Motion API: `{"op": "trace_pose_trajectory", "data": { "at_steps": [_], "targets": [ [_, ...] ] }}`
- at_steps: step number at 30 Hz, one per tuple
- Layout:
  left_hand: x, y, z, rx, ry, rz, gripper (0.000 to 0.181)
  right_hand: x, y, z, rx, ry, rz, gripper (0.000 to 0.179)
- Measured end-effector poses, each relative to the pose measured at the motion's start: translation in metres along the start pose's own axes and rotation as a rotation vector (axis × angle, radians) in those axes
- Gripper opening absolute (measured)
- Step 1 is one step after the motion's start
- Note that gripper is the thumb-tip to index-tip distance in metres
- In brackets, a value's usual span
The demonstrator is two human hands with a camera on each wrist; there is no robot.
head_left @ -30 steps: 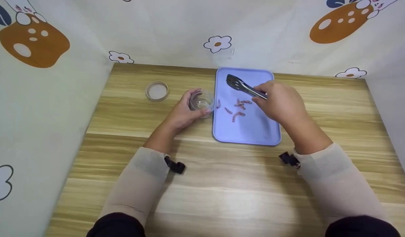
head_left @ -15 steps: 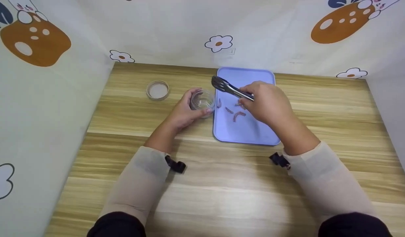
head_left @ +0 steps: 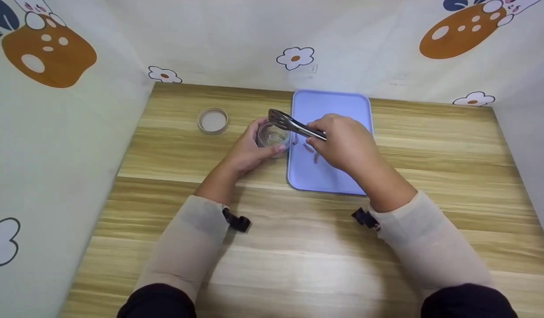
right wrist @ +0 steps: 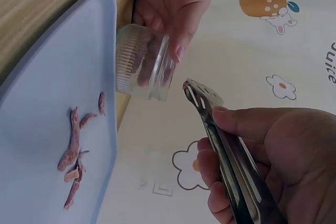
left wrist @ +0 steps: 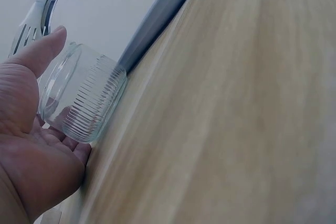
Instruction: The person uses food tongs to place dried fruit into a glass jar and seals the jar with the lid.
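Tongs [head_left: 300, 128] slanting leftward, right hand [head_left: 346, 142] gripping, jar [head_left: 272, 138] upright

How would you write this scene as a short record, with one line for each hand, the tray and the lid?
Left hand: holds the glass jar
Right hand: holds the tongs, tips above the jar
Tray: blue, beside the jar, with reddish pieces
Lid: off the jar, on the table
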State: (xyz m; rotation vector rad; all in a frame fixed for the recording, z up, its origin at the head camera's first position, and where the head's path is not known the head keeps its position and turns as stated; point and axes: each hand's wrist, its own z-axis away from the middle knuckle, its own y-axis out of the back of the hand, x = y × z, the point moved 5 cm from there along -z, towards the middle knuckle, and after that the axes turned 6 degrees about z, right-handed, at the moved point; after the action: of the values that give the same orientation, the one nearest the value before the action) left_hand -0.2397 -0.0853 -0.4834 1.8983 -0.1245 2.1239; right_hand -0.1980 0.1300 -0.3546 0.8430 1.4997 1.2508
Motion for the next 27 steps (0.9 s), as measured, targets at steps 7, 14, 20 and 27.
{"op": "trace_pose_trajectory", "data": {
  "at_steps": [7, 14, 20, 27],
  "targets": [
    [0.0, 0.0, 0.001, 0.004, 0.007, -0.007, 0.098, -0.002, -0.005, 0.0, -0.027, -0.005, 0.001, 0.038],
    [0.001, 0.0, 0.0, 0.001, -0.01, 0.011, 0.091, -0.002, -0.009, 0.0, -0.041, -0.002, 0.008, 0.04],
    [0.001, -0.001, 0.0, -0.006, -0.021, 0.032, 0.091, 0.001, -0.013, -0.003, -0.058, -0.028, 0.006, 0.055],
    [0.0, 0.0, 0.0, 0.002, -0.007, 0.041, 0.093, 0.004, -0.013, -0.005, -0.036, -0.024, 0.0, 0.058]
  ]
}}
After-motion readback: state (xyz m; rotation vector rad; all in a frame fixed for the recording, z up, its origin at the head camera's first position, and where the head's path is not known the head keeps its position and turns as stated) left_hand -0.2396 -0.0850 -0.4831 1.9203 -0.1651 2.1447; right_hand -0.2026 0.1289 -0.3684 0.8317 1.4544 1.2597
